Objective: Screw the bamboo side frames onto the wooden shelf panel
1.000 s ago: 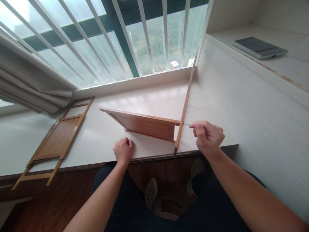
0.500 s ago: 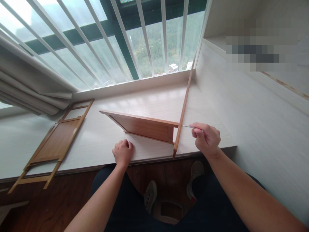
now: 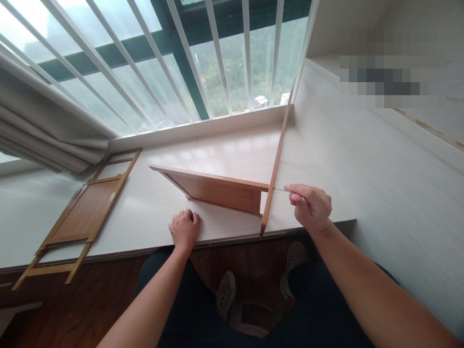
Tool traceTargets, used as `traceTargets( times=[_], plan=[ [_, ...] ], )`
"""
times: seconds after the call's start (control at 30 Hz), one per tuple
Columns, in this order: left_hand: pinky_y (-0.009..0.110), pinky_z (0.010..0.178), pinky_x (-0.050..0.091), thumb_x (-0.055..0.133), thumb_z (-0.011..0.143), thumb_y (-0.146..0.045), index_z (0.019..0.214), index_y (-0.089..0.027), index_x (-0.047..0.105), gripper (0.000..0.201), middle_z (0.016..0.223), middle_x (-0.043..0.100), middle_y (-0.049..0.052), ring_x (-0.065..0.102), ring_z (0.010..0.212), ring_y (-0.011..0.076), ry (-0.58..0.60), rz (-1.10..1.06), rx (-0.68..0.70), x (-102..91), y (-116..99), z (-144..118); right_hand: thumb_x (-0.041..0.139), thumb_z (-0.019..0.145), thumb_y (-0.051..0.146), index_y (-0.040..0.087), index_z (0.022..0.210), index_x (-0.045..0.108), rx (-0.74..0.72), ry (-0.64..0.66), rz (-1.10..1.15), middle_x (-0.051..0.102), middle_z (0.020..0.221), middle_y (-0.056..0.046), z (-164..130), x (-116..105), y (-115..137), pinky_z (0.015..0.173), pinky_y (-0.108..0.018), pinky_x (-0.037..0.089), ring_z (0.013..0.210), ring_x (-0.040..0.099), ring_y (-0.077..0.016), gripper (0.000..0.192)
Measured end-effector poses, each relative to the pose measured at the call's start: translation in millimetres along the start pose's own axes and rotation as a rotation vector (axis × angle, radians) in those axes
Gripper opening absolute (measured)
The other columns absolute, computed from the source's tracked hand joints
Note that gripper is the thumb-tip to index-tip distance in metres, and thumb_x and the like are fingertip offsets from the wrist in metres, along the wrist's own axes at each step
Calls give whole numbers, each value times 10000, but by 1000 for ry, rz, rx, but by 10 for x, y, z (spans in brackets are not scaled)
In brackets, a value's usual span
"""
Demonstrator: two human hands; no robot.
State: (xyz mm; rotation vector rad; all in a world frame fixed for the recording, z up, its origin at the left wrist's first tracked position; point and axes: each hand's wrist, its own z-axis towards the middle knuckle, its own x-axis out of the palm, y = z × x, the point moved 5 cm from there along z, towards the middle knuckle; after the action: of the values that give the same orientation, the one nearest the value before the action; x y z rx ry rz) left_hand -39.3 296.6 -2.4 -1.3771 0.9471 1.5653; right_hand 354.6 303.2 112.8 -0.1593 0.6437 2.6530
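My right hand [image 3: 312, 205] pinches a thin metal hex key [image 3: 281, 189]. The key's tip meets the outer side of a long wooden rail [image 3: 277, 164]. That rail joins the end of a brown wooden panel [image 3: 221, 191], which stands on its edge on the white ledge. To the left of the panel's lower edge, my left hand [image 3: 184, 227] rests on the ledge near its front with the fingers curled in. What it may hold is hidden.
A second wooden frame with a panel [image 3: 87, 208] lies flat at the left, its legs jutting past the ledge's [image 3: 232, 145] front edge. Behind are a barred window [image 3: 224, 67] and a grey curtain [image 3: 47, 121]. A white wall [image 3: 362, 159] borders the right side.
My right hand has shifted very slightly and the hex key has turned a little in its fingers. The left hand, rail and panel stay where they were.
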Motion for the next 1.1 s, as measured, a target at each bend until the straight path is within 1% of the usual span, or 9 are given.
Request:
traceTargets(
  times=[0.27,0.4,0.6,0.77,1.1],
  plan=[
    [408,759,350,405,986,-367,826,-236,561,259,999,671,91,573,1009,307,-7,-8,3,7,-1,10,608,1004,239,227,1101,749,-43,30,-29,772,792,-33,14,0,15,564,-248,547,596,702,-141,172],
    [405,756,349,408,986,-366,828,-235,561,256,993,671,91,573,1008,304,-1,-6,-1,3,-5,7,609,1005,244,213,1090,741,-26,42,-28,777,813,-43,15,6,23,579,-246,547,616,707,-139,160],
    [406,753,351,409,985,-364,827,-237,559,252,989,671,85,571,1000,302,-6,1,5,8,-6,9,609,999,244,202,1038,743,4,31,-36,748,741,-27,16,5,43,562,-241,524,581,683,-133,146],
    [408,750,352,405,985,-369,822,-240,553,255,982,671,83,569,992,304,-16,-5,5,19,10,9,609,988,242,204,955,742,56,11,-88,684,631,10,20,-5,74,549,-242,501,517,621,-120,142],
    [410,740,351,411,981,-364,811,-242,554,253,969,668,85,568,977,304,-22,-20,9,4,6,2,598,977,217,210,861,746,196,-14,-74,595,568,41,23,15,119,529,-252,439,488,536,-107,188]
  ],
)
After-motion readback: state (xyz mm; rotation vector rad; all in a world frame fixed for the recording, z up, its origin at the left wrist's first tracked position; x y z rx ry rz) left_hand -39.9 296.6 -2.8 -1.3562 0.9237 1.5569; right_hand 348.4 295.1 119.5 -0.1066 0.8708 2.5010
